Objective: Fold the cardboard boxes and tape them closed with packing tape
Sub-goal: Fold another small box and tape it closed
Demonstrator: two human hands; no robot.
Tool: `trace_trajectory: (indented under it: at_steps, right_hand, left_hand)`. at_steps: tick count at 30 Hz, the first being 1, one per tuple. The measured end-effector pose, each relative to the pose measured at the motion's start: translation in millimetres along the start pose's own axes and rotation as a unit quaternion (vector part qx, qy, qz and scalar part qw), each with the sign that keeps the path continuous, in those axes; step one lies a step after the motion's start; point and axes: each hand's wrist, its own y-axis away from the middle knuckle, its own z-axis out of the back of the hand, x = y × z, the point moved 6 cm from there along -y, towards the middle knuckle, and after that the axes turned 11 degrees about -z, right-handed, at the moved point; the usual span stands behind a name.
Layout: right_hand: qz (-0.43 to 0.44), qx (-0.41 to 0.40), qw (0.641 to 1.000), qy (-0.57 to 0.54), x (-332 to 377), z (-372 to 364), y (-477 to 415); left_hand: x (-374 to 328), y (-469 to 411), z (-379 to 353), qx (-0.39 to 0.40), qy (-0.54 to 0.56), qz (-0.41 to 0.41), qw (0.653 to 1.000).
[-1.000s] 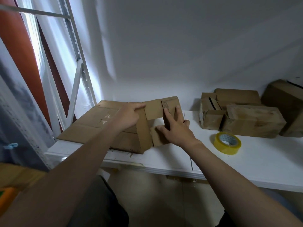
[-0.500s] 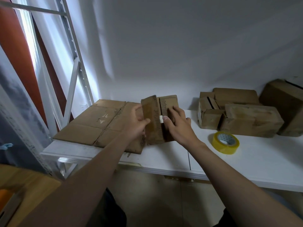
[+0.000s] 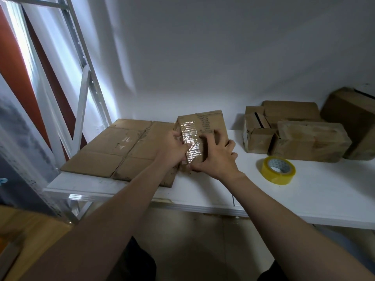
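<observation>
Both hands clasp one small brown cardboard box (image 3: 203, 130) with shiny tape — left hand (image 3: 174, 150) gripping its left side, right hand (image 3: 218, 157) curled round its near right — left of a yellow tape roll (image 3: 278, 169).

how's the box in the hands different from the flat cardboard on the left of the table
The box is folded up into a block; the flat cardboard lies unfolded on the table. The box carries a shiny strip of tape; the flat cardboard shows none. The left hand and right hand grip the box; neither holds the flat cardboard. Both are brown cardboard.
</observation>
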Motion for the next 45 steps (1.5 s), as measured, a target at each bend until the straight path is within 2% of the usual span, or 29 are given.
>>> trace_trajectory:
  at_steps: [3, 6, 11, 15, 18, 21, 32, 37, 42, 45]
  right_hand:
    - [0.0, -0.015, 1.0, 0.007, 1, 18, -13]
    - [-0.015, 0.03, 0.999, -0.004, 0, 24, -20]
    - [-0.012, 0.068, 0.997, 0.044, -4, 29, -19]
    - [0.07, 0.15, 0.985, 0.042, 3, 40, -13]
    - [0.144, 0.185, 0.969, 0.08, 10, 44, -7]
    - [0.192, 0.186, 0.957, 0.114, 13, 38, -2]
    - [0.251, 0.168, 0.949, 0.087, 2, 38, -8]
    - [0.237, 0.19, 0.951, 0.058, -26, 29, -14]
    - [0.244, 0.193, 0.949, 0.05, -32, 23, -26]
    - [0.241, 0.213, 0.945, 0.053, -43, 16, -33]
  left_hand:
    - [-18, -4, 0, 0.009, 0.062, 0.023, 0.998]
    - [-33, -8, -1, 0.034, 0.092, 0.039, 0.994]
    - [-30, -9, -3, 0.056, 0.027, 0.061, 0.996]
    - [-36, -10, 16, -0.004, -0.101, -0.026, 0.995]
    - [-25, -7, 21, 0.017, -0.149, -0.032, 0.988]
    - [-12, 1, 17, 0.041, -0.129, -0.016, 0.991]
    - [-8, 9, 17, -0.009, -0.146, -0.09, 0.985]
    - [-2, 9, 2, 0.016, -0.141, -0.083, 0.986]
    - [1, 4, -5, -0.007, -0.158, -0.082, 0.984]
    - [5, 1, -13, 0.006, -0.164, -0.081, 0.983]
